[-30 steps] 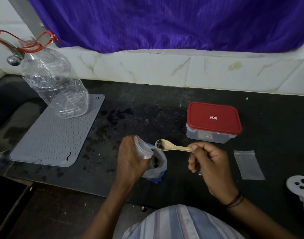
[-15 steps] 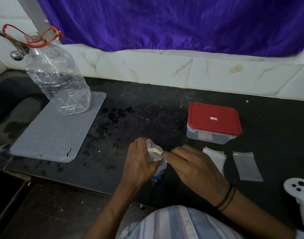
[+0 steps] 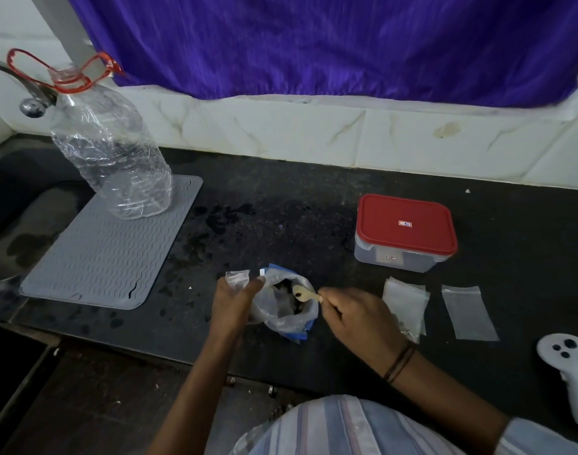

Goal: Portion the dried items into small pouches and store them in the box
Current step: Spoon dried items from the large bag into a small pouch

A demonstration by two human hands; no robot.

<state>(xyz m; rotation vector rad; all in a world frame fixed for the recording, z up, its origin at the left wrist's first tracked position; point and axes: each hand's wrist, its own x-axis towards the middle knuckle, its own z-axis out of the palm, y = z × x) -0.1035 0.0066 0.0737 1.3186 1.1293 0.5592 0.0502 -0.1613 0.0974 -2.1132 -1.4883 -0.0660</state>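
pouches (image 3: 406, 303) lie beside lidded box (image 3: 406, 232); left fingers (image 3: 248, 287) pinch pouch, right fingers (image 3: 330, 298) pinch spoon (image 3: 304, 294)

1. A bottle (image 3: 117, 159) stands on a mat (image 3: 100, 254) at the bench's (image 3: 281, 192) left.
2. The open bag (image 3: 286, 310) sits mid-front; the box (image 3: 405, 233) lies behind and right.
3. Two pouches (image 3: 405, 303) (image 3: 468, 311) lie before the box.

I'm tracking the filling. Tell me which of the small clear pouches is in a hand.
The pouch pinched in the left hand, beside the big bag. The other two pouches lie flat on the counter, right of the right hand.
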